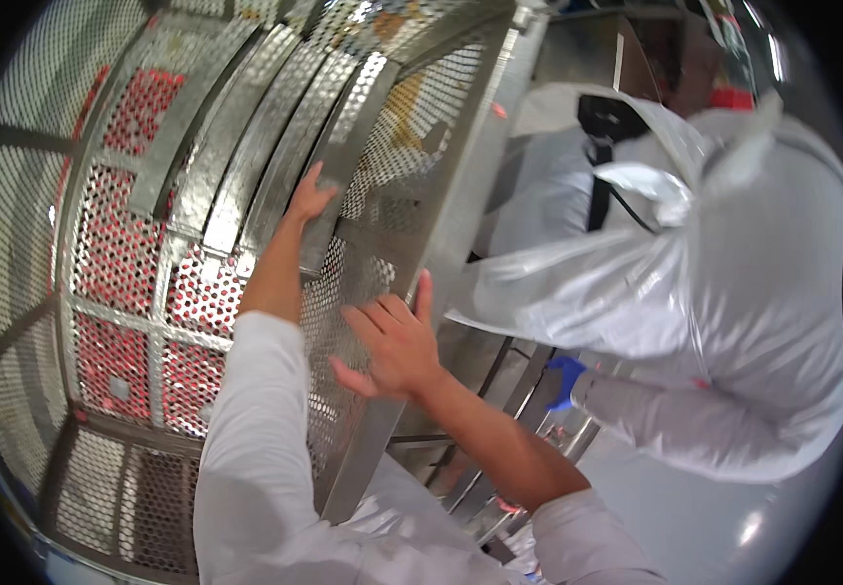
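Observation:
My left hand point(311, 196) reaches into a large curved drum of perforated metal point(114, 244). It lies against the outermost of several curved metal slats point(353, 127), with a finger or thumb stretched out along it; part of the hand is hard to make out. My right hand point(392, 341) is open, its fingers spread and bent over a perforated metal panel point(387, 268), close to the flat steel rail point(446, 214). Nothing shows in its grasp. Red bits show through the holes of the drum wall beyond the slats.
Just right of the rail, a co-worker in white clothing and a clear plastic apron point(587, 302) bends over, wearing a blue glove point(565, 381). Metal framework point(509, 390) stands below the rail. A smooth grey floor point(655, 507) spreads at the lower right.

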`<state>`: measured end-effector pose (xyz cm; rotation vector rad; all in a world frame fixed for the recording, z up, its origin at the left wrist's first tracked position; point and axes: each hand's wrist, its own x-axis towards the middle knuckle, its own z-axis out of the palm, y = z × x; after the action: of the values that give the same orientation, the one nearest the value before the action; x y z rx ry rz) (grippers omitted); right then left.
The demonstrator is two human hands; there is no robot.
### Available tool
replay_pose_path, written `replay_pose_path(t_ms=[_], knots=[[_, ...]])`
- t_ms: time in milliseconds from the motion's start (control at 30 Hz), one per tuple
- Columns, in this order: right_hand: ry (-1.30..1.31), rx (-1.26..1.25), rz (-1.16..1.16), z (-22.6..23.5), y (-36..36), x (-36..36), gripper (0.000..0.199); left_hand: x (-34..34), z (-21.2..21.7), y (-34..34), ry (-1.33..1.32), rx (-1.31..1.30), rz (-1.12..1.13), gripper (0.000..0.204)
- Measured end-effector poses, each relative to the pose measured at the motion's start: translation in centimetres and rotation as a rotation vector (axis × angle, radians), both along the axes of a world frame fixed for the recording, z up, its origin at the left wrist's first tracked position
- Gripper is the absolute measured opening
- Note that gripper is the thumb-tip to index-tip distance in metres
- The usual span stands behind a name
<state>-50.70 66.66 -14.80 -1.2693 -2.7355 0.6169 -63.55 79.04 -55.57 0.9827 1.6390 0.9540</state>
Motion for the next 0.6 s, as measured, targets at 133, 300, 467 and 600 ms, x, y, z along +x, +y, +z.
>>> replay_pose_path(t_ms=[133,300,467,600], knots=[[-0.008,-0.007,-0.063,0.1,-1.2,2.5,0.058,1.1,14.3,-5.2,-0.068,0.076,-0.099,0.053],[0.461,0.158,-0.253,-1.3,-5.3,3.8,0.041,0.7,35.4,-18.6,0.056,0.448,0.288,0.027],[0.351,-0.506,-0.264,11.1,-25.6,13.2,0.034,13.5,50.5,-34.2,-0.041,0.701,-0.063,0.013],[0.454,-0.426,-0.765,12.6,-48.0,27.1,0.021,36.6,56.7,-46.0,-0.253,0.632,-1.268,0.021]])
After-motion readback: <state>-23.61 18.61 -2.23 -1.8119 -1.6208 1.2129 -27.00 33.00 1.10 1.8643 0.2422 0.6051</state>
